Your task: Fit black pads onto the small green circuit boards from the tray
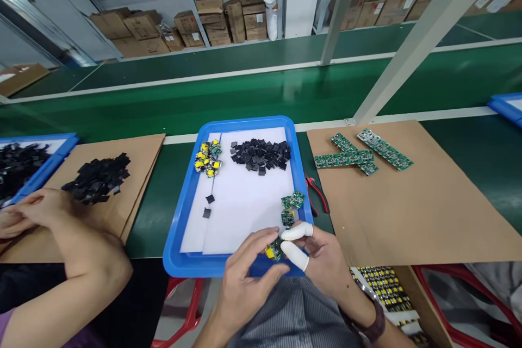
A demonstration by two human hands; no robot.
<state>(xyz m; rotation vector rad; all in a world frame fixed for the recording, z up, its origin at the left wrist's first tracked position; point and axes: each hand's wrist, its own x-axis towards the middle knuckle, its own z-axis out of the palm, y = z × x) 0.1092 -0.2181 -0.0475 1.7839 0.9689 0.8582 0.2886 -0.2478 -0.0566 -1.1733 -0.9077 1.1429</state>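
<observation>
Over the front edge of the blue tray (pixel 174 254), my left hand (pixel 255 277) holds a small green circuit board with a yellow part (pixel 274 251) between thumb and fingers. My right hand (pixel 322 255), white finger cots on thumb and index finger, meets it from the right. Those two fingertips pinch close together at the board; what lies between them is too small to make out. Just beyond my fingers lie several small circuit boards (pixel 292 200). Two black pads (pixel 206 212) rest apart on the tray's white sheet, left of my hands.
In the tray are a heap of black pads (pixel 261 155) and a cluster of yellow-topped boards (pixel 207 157). Red-handled pliers (pixel 318 194) lie right of it. Long circuit-board strips (pixel 385 149) rest on cardboard (pixel 411 212). At left, a co-worker's arm (pixel 81 261) reaches beside another black heap (pixel 100 178).
</observation>
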